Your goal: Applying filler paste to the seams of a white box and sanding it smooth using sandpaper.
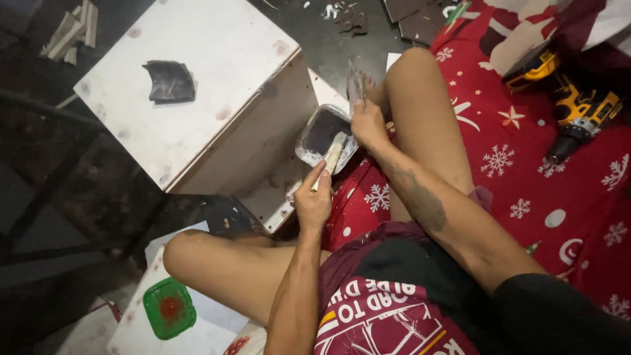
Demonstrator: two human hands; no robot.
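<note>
Centre of the frame: our left hand (313, 205) is closed around a pale brush handle (331, 160), its bristle end dipped into a small clear plastic tub (309, 146). The tub is rounded-rectangular, with a dark, near-black filling and smeared whitish walls; it sits just right of centre, tilted against the edge of a white wooden box (197, 98) that fills the upper left. Our right hand (366, 123) is closed on the tub's far rim, and something thin and clear sticks up from its fingers; we cannot tell what. A dark sanding sheet (169, 81) lies on top of the box. A yellow and black cordless drill (565, 105) lies at upper right on the red snowflake cloth (559, 197). A green lid (169, 307) sits at lower left on a white board (197, 329).
</note>
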